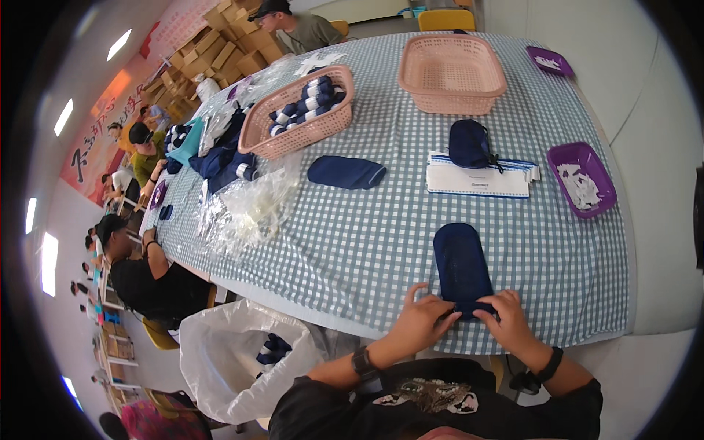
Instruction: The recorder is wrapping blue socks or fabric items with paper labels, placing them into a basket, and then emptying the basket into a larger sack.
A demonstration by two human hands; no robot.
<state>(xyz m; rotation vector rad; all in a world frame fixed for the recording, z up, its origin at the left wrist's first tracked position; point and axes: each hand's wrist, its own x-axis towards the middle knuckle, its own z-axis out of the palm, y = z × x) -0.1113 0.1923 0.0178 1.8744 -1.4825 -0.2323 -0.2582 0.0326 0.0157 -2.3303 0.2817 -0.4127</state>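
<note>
Pinching the near edge of the navy cloth [462, 257], the left hand [425, 321] and right hand [507, 320] work close together — each grip nearly closed, thumb and fingers on the fabric. The navy cloth lies flat on the table [352, 242], rounded end away from the person. Beyond it, a pouch [469, 143] rests on white cards [469, 184]; a purple tray [573, 152] stands to the right.

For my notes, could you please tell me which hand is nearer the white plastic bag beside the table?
Left: the left hand is to the right of the white plastic bag; the right hand is farther right, beyond the left one.
</note>
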